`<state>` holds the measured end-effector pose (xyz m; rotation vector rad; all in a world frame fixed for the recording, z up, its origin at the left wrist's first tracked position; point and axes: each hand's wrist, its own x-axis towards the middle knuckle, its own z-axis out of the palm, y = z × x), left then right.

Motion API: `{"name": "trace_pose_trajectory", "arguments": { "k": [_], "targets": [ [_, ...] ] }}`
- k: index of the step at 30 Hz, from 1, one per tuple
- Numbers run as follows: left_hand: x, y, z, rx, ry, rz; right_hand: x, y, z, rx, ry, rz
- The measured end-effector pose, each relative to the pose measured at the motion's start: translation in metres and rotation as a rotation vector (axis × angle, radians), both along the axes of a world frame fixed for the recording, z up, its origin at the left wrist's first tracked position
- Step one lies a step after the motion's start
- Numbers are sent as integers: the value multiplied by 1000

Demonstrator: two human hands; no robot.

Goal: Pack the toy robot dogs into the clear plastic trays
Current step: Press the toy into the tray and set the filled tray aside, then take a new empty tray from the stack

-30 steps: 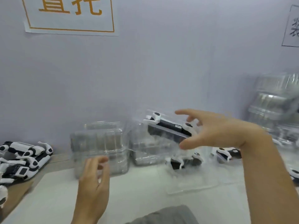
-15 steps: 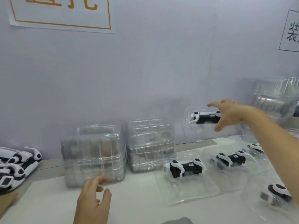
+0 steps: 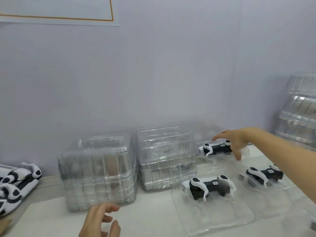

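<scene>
My right hand (image 3: 235,142) reaches to the back right and holds a clear tray with a black-and-white toy robot dog (image 3: 214,148) in it, thumb in front and fingers behind, low over the white table (image 3: 153,218). Two more dogs lie in clear trays: one in front (image 3: 206,185), another to the right (image 3: 263,174), partly behind my forearm. My left hand (image 3: 100,221) hovers with relaxed fingers and holds nothing, just in front of a stack of empty clear trays (image 3: 97,170). Loose dogs (image 3: 15,183) are piled at the far left.
A second stack of empty trays (image 3: 165,158) stands against the wall beside the first. A taller pile of clear trays (image 3: 301,113) rises at the right edge. A framed paper sign (image 3: 56,9) hangs on the wall at the top left.
My right hand carried the tray with the dog from the middle to the back right and lowered it toward the table. My left hand stayed low near the left stack.
</scene>
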<state>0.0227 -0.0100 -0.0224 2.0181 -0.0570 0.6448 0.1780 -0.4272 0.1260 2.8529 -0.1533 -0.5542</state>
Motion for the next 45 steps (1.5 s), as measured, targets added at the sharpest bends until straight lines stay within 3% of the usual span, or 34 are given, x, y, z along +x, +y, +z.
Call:
{"name": "trace_pose_trajectory", "arguments": {
  "k": [4,10,13,17,22,25,28,33,45],
  "targets": [
    [3,2,-3,27,-6,-25,0,3,-15,-81,-19,-9],
    [2,5,-3,69,14,-91,-14,55,-42,414,-234,270],
    [1,5,-1,77,-2,-119,-14,70,-54,368,-325,291],
    [0,6,0,87,-9,-140,-15,56,-46,328,-330,148],
    [-2,5,0,120,-8,-152,-15,42,-50,53,-440,6],
    [-2,8,0,110,30,-189,-9,53,-57,174,-546,65],
    [-4,5,5,107,13,-222,-7,65,-57,438,-432,34],
    [-6,3,9,86,36,-228,-7,68,-55,318,-274,-9],
    [-2,0,6,107,106,-154,9,35,-63,395,-347,-214]
  ]
}}
